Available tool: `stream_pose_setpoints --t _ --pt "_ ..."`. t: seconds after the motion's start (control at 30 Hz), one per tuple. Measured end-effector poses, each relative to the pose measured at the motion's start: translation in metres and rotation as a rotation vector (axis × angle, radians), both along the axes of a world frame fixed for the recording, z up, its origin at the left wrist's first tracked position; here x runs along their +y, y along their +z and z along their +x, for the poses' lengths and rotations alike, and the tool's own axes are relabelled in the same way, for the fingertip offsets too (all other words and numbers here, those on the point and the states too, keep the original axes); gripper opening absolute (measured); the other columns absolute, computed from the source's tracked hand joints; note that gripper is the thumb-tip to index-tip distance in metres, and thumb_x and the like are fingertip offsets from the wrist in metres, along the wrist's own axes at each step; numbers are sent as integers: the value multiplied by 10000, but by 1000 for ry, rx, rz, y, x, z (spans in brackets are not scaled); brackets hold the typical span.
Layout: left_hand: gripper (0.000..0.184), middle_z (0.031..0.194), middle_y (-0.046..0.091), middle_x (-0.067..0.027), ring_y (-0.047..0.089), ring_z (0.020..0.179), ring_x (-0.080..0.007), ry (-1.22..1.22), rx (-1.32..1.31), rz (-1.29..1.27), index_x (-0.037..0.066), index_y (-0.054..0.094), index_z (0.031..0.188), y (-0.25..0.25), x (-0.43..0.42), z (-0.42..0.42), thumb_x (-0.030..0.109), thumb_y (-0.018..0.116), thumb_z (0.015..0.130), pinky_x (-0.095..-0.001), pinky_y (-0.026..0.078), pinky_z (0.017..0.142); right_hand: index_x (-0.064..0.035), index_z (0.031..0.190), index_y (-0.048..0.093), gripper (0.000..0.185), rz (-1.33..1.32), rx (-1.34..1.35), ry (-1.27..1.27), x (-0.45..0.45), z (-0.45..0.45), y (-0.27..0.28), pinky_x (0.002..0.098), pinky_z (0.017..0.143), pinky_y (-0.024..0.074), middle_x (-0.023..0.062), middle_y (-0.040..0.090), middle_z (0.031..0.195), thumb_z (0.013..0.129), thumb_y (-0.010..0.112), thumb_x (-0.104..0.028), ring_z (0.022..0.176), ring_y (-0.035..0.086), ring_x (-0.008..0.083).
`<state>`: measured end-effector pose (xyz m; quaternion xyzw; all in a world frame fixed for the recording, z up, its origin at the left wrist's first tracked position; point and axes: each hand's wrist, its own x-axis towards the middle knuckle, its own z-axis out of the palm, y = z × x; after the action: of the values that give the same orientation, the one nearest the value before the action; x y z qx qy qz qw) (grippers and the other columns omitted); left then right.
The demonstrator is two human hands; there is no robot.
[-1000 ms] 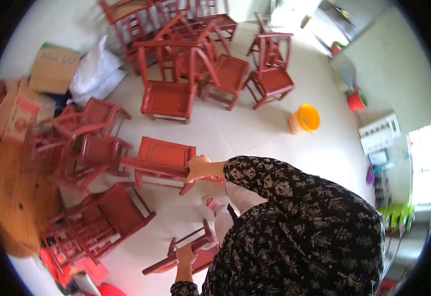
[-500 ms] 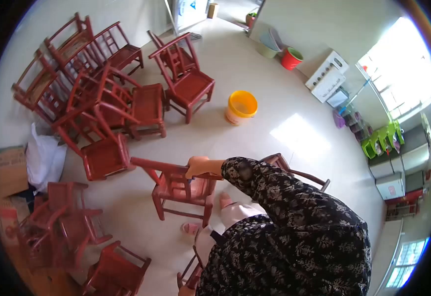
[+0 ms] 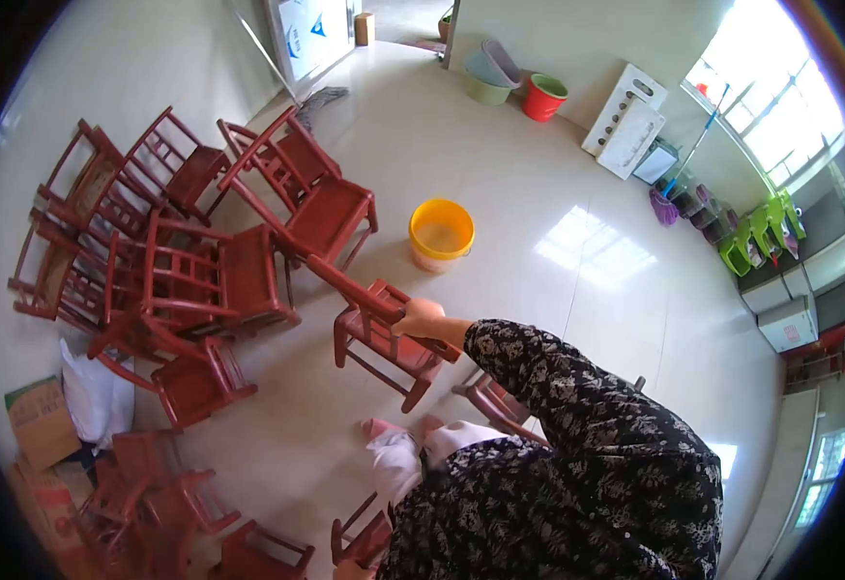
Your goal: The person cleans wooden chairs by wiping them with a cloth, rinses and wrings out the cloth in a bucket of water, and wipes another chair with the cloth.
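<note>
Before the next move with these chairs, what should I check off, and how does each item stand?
1. Right hand closed around the top rail of a red-brown wooden chair: ok.
2. Left hand with a firm grip on the lower red-brown chair: cannot tell, cut off by the picture edge.
3. Upper chair's legs off the pale glossy floor: cannot tell.
4. Yellow plastic bucket upright and apart from that chair: ok.
5. Gap between its backrest and the nearest standing chair: cannot tell, they overlap in view.
</note>
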<state>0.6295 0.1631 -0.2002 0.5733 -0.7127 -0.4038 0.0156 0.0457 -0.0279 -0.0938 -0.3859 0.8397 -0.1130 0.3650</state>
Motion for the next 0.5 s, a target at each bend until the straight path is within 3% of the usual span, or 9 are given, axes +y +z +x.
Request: stream_pose_setpoints --t 0.23,0.27,0.3,0.5 --pt "470 1103 547 -197 560 975 -333 70 195 80 20 535 1118 10 -85 -93 145 596 670 -402 466 866 -69 837 684 399 -42 185 -102 -7 -56 -8 380 685 503 149 652 787 601 638 -387 763 634 290" --pt "471 1104 545 -195 559 975 -332 70 234 92 22 533 1121 10 -103 -119 140 593 669 -404 467 864 -70 892 686 437 13 114 -112 -7 -61 5 371 761 508 159 655 889 602 651 -395 853 631 309" --pt "472 1105 544 -193 558 976 -332 67 273 111 23 530 1124 15 -117 -142 135 589 669 -406 468 863 -82 900 690 441 44 112 -118 -7 -67 2 370 776 505 154 656 890 594 659 -399 866 631 299" --pt "482 1112 536 -180 549 979 -328 -7 478 252 33 517 1140 20 -198 -255 105 571 666 -418 473 854 -53 929 667 459 102 -76 -65 -21 -55 32 361 725 507 139 656 883 622 667 -394 829 639 283"
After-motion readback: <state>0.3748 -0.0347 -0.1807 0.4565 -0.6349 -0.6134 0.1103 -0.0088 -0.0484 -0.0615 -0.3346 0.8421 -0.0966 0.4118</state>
